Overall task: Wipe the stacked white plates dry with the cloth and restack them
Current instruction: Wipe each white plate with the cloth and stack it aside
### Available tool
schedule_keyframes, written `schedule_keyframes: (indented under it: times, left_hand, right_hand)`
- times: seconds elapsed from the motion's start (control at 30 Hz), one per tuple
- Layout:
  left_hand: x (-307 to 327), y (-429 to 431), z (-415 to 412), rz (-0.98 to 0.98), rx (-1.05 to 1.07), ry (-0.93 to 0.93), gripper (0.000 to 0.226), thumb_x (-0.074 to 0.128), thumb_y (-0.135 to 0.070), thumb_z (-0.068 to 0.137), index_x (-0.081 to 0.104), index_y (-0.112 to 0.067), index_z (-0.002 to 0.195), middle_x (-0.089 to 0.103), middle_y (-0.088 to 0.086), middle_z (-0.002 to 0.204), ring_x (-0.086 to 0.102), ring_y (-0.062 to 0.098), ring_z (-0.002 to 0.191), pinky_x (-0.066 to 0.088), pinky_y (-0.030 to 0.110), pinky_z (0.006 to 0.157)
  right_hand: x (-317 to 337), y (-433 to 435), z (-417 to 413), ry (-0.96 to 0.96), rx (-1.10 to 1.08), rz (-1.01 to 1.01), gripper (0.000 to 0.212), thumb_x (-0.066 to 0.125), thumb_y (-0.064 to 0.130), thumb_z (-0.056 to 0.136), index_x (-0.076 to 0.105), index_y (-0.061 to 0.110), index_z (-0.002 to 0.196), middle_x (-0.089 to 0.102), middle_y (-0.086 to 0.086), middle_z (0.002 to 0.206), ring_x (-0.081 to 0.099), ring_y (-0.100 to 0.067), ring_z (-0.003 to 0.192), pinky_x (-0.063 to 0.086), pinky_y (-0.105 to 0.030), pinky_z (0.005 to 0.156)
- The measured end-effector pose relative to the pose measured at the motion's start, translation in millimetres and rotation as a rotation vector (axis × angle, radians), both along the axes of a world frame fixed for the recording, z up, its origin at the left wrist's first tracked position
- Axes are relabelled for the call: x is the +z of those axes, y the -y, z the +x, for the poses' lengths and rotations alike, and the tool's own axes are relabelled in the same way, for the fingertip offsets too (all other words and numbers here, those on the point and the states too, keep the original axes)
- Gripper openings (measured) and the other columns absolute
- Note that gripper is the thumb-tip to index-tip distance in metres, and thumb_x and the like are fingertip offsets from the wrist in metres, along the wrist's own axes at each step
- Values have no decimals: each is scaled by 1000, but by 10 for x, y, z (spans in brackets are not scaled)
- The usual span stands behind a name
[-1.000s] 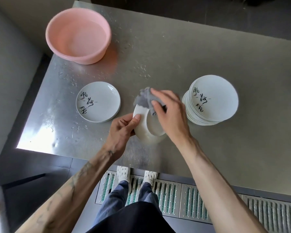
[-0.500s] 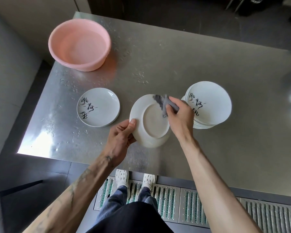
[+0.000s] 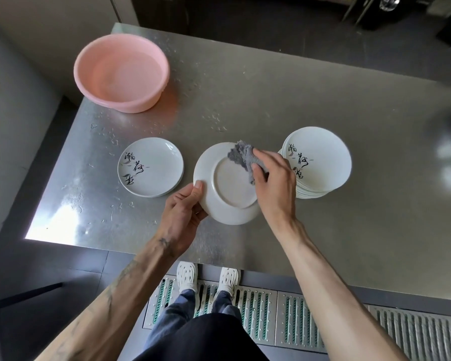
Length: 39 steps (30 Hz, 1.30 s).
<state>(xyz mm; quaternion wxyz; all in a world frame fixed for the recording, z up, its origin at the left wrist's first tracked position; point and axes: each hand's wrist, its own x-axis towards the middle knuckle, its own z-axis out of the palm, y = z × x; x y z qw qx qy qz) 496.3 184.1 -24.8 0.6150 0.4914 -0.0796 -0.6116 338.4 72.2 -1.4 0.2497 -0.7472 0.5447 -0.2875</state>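
Observation:
My left hand [image 3: 184,211] grips the left rim of a white plate [image 3: 228,190], held with its underside facing me above the steel table [image 3: 271,105]. My right hand [image 3: 275,186] holds a grey cloth [image 3: 242,156] and presses it on the plate's upper right rim. A stack of several white plates [image 3: 320,158] with black brush writing stands just right of that hand. To the left, a low pile of the same plates [image 3: 150,166] lies face up on the table.
A pink basin [image 3: 121,71] holding water stands at the table's far left corner. Water drops dot the table around it and near the left pile. The table's front edge runs just below my hands, with a floor grate [image 3: 297,319] and my shoes beneath.
The plate turned from edge-on to show its whole underside. My right hand with the cloth moved from the top rim down to the plate's right side.

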Motion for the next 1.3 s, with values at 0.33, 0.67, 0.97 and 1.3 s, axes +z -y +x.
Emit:
schedule_keyframes:
  times: [0.33,0.67,0.97,1.3]
  left_hand:
    - [-29,-11,-55,-12,-39,9,30,59,-27,98,75,-6,111,72,12,109,67,19,97,59,32,83]
    - [44,42,-5,-27,67,-52,37,57,-29,100,70,-4,124,71,15,123,68,20,107,60,33,92]
    - [195,87,-47,-29,29,-2,29,53,-23,105,74,-8,118,74,11,117,70,19,102,59,31,82]
    - [198,154,23,-37,117,-31,27,49,-18,107,75,-13,112,74,8,111,70,14,96,59,26,80]
  right_hand:
    - [148,-46,186,-1,40,30,38,65,2,93,70,12,130,68,-1,126,62,-23,117,40,-18,102]
    - [149,-505,68,4,194,6,35,66,5,95,70,12,129,68,2,125,62,-18,114,46,-23,103]
    - [339,-234,314,20,116,12,38,65,5,94,69,14,130,67,0,128,60,-21,118,36,-15,103]
    - [254,-696,450,46,166,-97,36,64,6,95,68,12,130,66,2,126,59,-20,114,44,-23,105]
